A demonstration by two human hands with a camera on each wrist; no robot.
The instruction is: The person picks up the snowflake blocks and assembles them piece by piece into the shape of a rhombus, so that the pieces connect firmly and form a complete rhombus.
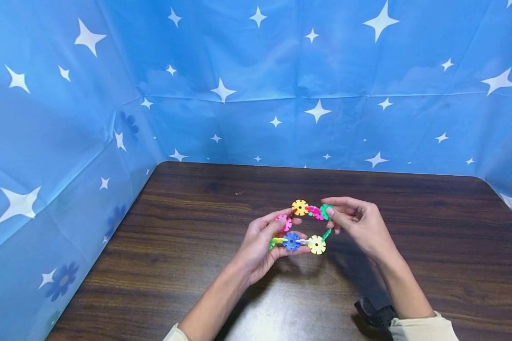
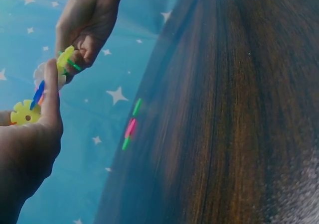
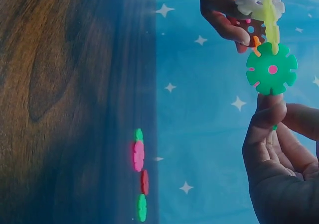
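A ring of interlocked plastic snowflake discs [image 1: 303, 227] hangs above the dark wooden table [image 1: 187, 246], held between both hands. It has orange [image 1: 299, 207], pink, green, yellow [image 1: 316, 245] and blue [image 1: 291, 241] discs. My left hand [image 1: 283, 231] grips the ring's left side, with its thumb by the blue disc [image 2: 37, 94] and the yellow disc [image 2: 24, 113] beside it. My right hand [image 1: 328, 208] pinches the green disc [image 3: 271, 68] at the ring's upper right between thumb and fingers. In the right wrist view the left hand [image 3: 224, 12] appears at the top, around white and orange discs.
Blue cloth with white stars [image 1: 256, 85] walls the table at the back and on both sides. The glossy tabletop mirrors the discs as a reflection [image 3: 140, 174]. A black wrist strap [image 1: 377, 315] shows at my right forearm.
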